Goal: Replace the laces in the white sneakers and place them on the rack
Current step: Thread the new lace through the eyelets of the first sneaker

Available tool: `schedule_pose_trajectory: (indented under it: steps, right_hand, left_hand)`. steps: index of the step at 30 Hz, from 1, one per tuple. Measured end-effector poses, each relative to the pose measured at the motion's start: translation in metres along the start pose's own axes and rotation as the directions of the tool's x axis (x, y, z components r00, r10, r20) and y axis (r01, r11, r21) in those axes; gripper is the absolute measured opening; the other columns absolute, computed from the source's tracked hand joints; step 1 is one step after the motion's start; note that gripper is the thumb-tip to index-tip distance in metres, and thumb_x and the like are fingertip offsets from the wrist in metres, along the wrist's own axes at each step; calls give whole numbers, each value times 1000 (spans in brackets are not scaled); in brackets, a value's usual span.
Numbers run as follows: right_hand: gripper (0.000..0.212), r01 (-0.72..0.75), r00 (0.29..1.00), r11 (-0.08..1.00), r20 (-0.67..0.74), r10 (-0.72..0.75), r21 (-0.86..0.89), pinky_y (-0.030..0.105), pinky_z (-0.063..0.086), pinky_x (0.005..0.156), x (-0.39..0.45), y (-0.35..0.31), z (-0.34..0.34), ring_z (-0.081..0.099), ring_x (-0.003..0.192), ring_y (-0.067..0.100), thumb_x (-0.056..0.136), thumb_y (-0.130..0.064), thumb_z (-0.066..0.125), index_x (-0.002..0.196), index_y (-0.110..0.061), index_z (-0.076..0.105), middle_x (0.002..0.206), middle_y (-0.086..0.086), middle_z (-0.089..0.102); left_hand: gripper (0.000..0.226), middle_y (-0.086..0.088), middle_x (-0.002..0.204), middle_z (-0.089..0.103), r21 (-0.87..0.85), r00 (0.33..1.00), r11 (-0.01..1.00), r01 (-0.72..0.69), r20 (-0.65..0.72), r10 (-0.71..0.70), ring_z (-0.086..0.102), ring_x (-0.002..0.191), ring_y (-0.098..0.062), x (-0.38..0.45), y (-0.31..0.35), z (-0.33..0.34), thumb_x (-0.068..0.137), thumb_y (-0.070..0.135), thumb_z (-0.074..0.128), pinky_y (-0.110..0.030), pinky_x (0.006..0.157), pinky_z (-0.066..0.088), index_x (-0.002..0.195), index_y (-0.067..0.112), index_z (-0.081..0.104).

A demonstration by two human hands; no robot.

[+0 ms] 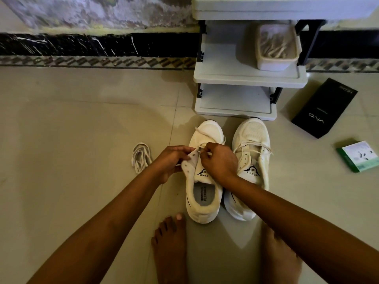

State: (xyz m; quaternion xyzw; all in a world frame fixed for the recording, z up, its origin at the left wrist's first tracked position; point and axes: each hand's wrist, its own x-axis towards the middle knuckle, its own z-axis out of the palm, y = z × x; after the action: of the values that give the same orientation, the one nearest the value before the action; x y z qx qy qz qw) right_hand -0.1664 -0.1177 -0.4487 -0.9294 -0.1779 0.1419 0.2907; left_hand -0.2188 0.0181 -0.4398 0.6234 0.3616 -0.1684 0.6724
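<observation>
Frame centre: left hand holds left sneaker's eyelet flap, right hand pinches lace. Risk: tip slips, skipped eyelet. Rack behind.

Glossy beige floor tiles meet a black marble skirting at the far wall. Above it, mottled grey peeling plaster under dim light.

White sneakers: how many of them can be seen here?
2. The left sneaker stands on the floor before the rack, with both hands on its laces. The right sneaker stands beside it. None sit on the visible shelves.
</observation>
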Motion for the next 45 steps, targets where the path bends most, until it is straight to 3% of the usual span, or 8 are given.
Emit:
schedule_pose_trajectory:
  steps: [11,16,20,24,30,40,43,45]
  right_hand:
    - [23,7,999,999,43,-5,-44,31,45,70,5,0,3,62,91,26,93,-29,50,102,-18,69,96,6,69]
    - [25,34,998,996,60,-29,-83,32,47,71,3,0,0,64,89,27,94,-30,47,103,-18,68,95,7,69]
    - [26,68,995,991,87,-58,-118,37,52,71,4,4,-1,64,84,28,94,-33,48,100,-15,66,92,8,69]
    - [27,110,989,979,114,-91,-171,38,53,74,3,4,1,64,88,30,94,-32,48,107,-13,62,98,9,68]
    - [28,325,945,914,109,-307,-243,34,45,79,15,7,-23,57,91,26,95,-33,45,104,-12,62,98,9,63]
    - [43,433,900,281,397,-179,-856,36,30,102,88,6,-57,44,121,23,95,-39,44,130,-15,49,125,4,58]
    - [74,214,970,485,244,-2,-848,35,33,100,93,10,-66,47,122,27,91,-46,51,145,-5,22,130,11,53]
    - [60,108,974,661,212,79,-742,35,35,97,89,13,-79,51,117,27,91,-44,50,137,-7,37,124,11,56]
  left_hand:
    - [19,-6,87,65,253,973,947,-199,-60,221,61,73,-13,2,3,15,96,16,51,-13,52,49,104,8,66]
    - [16,2,72,60,352,926,901,-253,-180,331,57,71,-16,16,-2,25,90,21,62,-26,61,48,75,19,58]
    - [15,-6,80,63,513,835,781,-357,-200,513,61,78,-23,12,10,16,93,24,56,-37,75,52,84,12,58]
    - [17,-1,85,63,348,727,796,-495,-336,599,60,80,-11,-2,44,-2,97,24,48,-26,75,50,89,12,56]
    - [14,-6,75,61,46,882,913,-405,-244,403,60,62,-9,0,20,11,100,15,41,-20,61,51,86,13,45]
    - [10,3,61,57,742,866,558,-370,58,496,51,58,-13,-4,5,23,93,26,56,-26,56,37,97,23,64]
    - [13,-2,76,67,799,866,497,-339,59,496,56,70,-13,-4,9,25,93,28,56,-22,57,37,101,24,65]
    - [11,0,75,67,779,873,529,-336,48,485,58,71,-14,-2,8,25,91,28,58,-24,61,42,98,24,66]
